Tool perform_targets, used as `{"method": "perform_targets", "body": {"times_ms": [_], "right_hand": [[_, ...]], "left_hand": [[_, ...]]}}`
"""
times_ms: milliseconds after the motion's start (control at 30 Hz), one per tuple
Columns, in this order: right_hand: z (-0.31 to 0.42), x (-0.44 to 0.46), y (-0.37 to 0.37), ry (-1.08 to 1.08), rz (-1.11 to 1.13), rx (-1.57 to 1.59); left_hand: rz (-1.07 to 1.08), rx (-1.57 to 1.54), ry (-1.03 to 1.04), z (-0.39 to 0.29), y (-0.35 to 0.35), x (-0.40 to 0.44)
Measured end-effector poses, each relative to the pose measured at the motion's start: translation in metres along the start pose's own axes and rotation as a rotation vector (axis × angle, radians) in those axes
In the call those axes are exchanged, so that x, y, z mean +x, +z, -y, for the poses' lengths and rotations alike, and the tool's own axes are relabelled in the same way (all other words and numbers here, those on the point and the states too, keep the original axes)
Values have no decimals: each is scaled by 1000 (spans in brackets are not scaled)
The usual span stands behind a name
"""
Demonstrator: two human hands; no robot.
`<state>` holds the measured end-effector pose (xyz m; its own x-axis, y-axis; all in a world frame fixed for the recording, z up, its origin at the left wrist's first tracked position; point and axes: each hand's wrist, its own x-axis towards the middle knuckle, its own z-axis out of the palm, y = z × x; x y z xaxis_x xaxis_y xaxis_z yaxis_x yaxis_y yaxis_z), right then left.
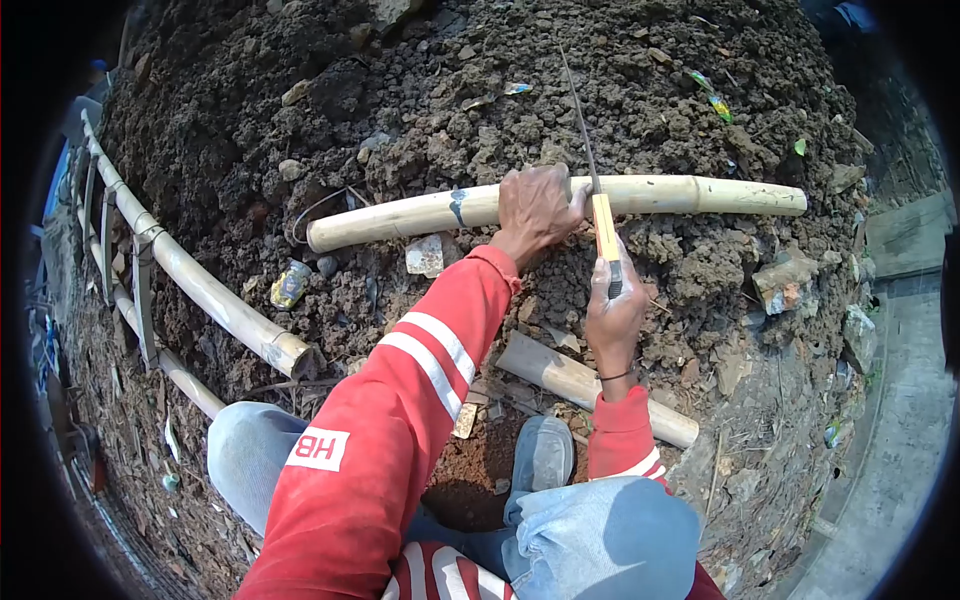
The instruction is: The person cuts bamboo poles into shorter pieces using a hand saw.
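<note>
A pale bamboo pole lies across the soil in front of me, with a dark blue mark left of its middle. My left hand is closed over the pole near its middle. Just right of it, a saw with a yellow and black handle stands against the pole, its thin blade pointing away from me. My right hand is wrapped round the lower end of the saw handle. Whether the teeth have cut into the bamboo cannot be made out.
A shorter bamboo piece lies near my shoe. At the left stand long poles joined by crosspieces. A crumpled wrapper, stones and rough clods cover the ground. A concrete strip runs along the right.
</note>
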<state>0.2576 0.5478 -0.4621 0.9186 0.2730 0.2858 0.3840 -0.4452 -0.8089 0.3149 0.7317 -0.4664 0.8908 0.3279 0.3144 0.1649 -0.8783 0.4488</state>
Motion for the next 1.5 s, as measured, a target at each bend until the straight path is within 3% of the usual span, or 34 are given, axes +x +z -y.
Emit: {"method": "perform_targets", "body": {"times_ms": [67, 167, 267, 300, 333, 367, 467, 533, 700, 767, 800, 833, 933, 1000, 1033, 1067, 1133, 1200, 1300, 1367, 1400, 1433, 1467, 1500], "right_hand": [[2, -45, -21, 149, 44, 63], [-5, -106, -45, -35, -6, -11], [7, -104, -41, 81, 6, 17], [10, -78, -30, 242, 64, 28], [5, -42, -9, 64, -55, -36], [0, -10, 7, -54, -109, 1], [6, 6, 9, -210, -146, -62], [22, -37, -18, 135, 37, 7], [0, -136, -49, 54, 15, -96], [-13, -90, -20, 3, -60, -17], [0, -53, -12, 146, 11, -43], [-5, -21, 9, -73, -118, 3], [3, -2, 16, -141, -144, -95], [-3, -22, 4, -187, -129, -64], [5, -47, -11, 54, -9, -37], [10, -72, -25, 115, 10, -36], [-5, -124, -44, -71, -41, -120], [0, -133, -51, -3, -32, -86], [7, -45, -17, 81, -5, -4], [6, -9, -3, 107, 12, -17], [-1, -1, -2, 22, 1, -35], [-5, 3, -2, -58, -11, -58], [4, -12, -13, -31, -17, -1], [19, -39, -32, 232, 89, 28]], "left_hand": [[11, -39, -9, 1, 2, 1], [10, -7, -3, -4, -3, -3], [-37, 2, 16, -7, 5, -10], [-113, -2, 49, -8, 7, -15], [-188, -6, 87, -9, 7, -16], [-121, -21, 49, -8, 5, -13], [-87, -11, 52, 0, 4, -10], [-59, -13, 26, -2, 2, -8], [-133, -15, 34, -6, 6, -15], [-128, -29, 61, -9, 5, -19], [-132, -40, 79, -8, 6, -18], [-133, -27, 50, -5, 7, -13], [-65, -22, -88, -6, 5, -2], [-147, -14, -152, -9, 12, -1], [-113, 5, -189, -10, 13, 4], [-82, 24, -229, -10, 14, 7], [-106, 31, -197, -10, 17, 6], [-102, 42, -164, -9, 20, -8], [-231, 0, -126, -15, 21, -9], [-159, 6, -159, -16, 15, 0], [-95, 18, -220, -12, 11, 4], [-194, 34, -123, -7, 20, -3], [-179, 31, -135, -9, 19, -6], [-168, 11, -183, -12, 15, -1]]}}
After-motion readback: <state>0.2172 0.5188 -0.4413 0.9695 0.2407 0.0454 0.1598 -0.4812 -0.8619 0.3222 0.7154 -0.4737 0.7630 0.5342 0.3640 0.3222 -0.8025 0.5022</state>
